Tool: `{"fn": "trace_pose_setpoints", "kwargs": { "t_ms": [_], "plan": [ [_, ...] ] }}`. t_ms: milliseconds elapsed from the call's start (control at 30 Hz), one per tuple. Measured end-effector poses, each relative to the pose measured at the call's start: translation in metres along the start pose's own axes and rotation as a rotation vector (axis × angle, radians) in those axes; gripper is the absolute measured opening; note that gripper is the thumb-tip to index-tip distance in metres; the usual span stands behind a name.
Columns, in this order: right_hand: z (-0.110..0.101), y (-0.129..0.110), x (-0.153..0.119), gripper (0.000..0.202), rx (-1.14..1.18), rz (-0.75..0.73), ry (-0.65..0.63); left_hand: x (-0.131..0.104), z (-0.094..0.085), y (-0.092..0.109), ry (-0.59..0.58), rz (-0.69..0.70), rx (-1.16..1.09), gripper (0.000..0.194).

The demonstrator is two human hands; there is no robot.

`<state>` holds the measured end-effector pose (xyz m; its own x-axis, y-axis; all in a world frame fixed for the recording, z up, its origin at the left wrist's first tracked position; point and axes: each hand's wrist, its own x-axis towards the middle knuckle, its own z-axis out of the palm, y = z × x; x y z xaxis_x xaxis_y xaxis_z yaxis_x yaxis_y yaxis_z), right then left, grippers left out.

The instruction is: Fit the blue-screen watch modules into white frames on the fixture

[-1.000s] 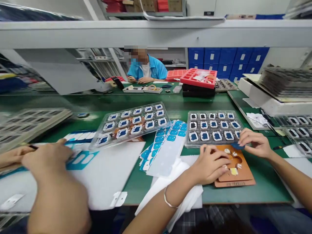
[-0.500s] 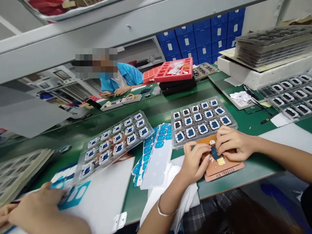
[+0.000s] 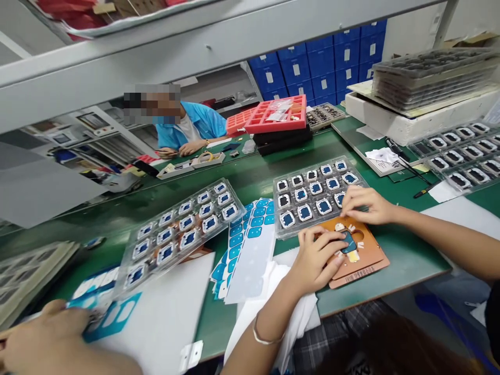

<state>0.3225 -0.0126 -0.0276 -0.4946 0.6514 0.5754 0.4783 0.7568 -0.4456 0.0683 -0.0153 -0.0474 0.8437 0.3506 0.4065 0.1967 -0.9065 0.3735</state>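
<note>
At the lower left, my right hand (image 3: 58,330) is large and blurred, its fingers closed around something small that I cannot make out. Its fingertips are beside a teal sheet with rounded cut-outs (image 3: 124,315), which lies on a white board (image 3: 167,299). Only a blurred sliver of my left hand (image 3: 3,335) shows at the left edge, and what it holds is hidden. Beyond my right hand, a clear tray of white-framed blue parts (image 3: 183,237) rests at a slant.
Another person's hands (image 3: 318,258) work at an orange plate (image 3: 363,268) on the right. A second parts tray (image 3: 312,195) and teal sticker sheets (image 3: 250,260) lie mid-table. Stacked trays (image 3: 33,276) stand left. Someone in blue (image 3: 211,122) sits opposite, and a grey beam (image 3: 234,47) crosses above.
My right hand has shifted slightly left, and less of my left hand shows. The neighbouring person's right hand has lifted from the blue piece toward the parts tray.
</note>
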Motion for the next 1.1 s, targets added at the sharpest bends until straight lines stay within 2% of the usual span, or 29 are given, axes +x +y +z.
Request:
{"fn": "trace_pose_setpoints", "kwargs": {
  "t_ms": [100,200,300,400,500,600,700,767,900,933,1033,1100],
  "plan": [
    [-0.002,0.028,0.025,0.027,-0.284,0.202,-0.094,0.0,0.001,-0.001,0.009,0.005,-0.012,0.035],
    [0.001,0.054,0.059,0.022,-0.393,0.298,-0.196,-0.001,0.002,-0.002,0.016,0.015,-0.015,0.035],
    [0.012,0.073,0.089,0.028,-0.431,0.38,-0.259,-0.001,0.001,-0.003,0.009,0.013,-0.012,0.036],
    [0.023,0.085,0.106,0.029,-0.433,0.449,-0.294,-0.002,0.0,-0.002,0.001,0.009,-0.024,0.037],
    [0.028,0.093,0.114,0.025,-0.378,0.494,-0.282,-0.002,0.001,-0.002,0.005,0.019,-0.049,0.036],
    [0.025,0.098,0.117,0.023,-0.275,0.528,-0.22,-0.002,0.001,-0.002,0.002,0.012,-0.056,0.034],
    [0.016,0.091,0.114,0.025,-0.159,0.519,-0.121,-0.003,0.001,-0.002,-0.004,0.01,-0.054,0.034],
    [0.01,0.078,0.106,0.028,-0.087,0.497,-0.065,-0.003,0.0,-0.002,-0.006,0.016,-0.053,0.035],
    [-0.003,0.038,0.068,0.034,0.074,0.444,-0.009,-0.003,0.0,-0.002,-0.01,0.018,-0.054,0.037],
    [-0.007,0.027,0.055,0.037,0.217,0.433,0.016,-0.003,0.0,-0.002,-0.009,0.015,-0.054,0.037],
    [-0.018,0.001,0.017,0.035,0.516,0.429,-0.04,-0.002,0.0,-0.002,-0.014,0.004,-0.054,0.037],
    [-0.026,-0.011,-0.003,0.033,0.54,0.422,-0.121,-0.002,0.0,-0.003,-0.014,0.005,-0.053,0.036]
  ]
}}
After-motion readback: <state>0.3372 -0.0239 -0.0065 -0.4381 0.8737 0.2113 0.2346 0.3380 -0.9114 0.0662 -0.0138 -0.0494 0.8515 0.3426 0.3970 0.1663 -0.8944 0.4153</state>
